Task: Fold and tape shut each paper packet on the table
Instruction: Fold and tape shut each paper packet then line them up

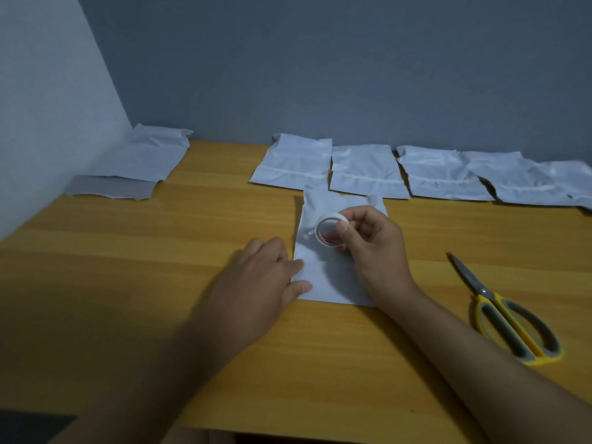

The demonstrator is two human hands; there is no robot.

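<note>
White paper packet lies flat near table centre. Left hand rests on packet's left edge, fingers straight. Right hand above packet, thumb and fingers pinching white tape roll. Four packets in row along wall behind; one far left. Yellow-handled scissors closed, right of packet.

White paper packets lie on the streaked orange-brown wooden table. Right of them, the metal scissors have yellow-and-grey handles. The white tape roll shows red inside its ring.
</note>
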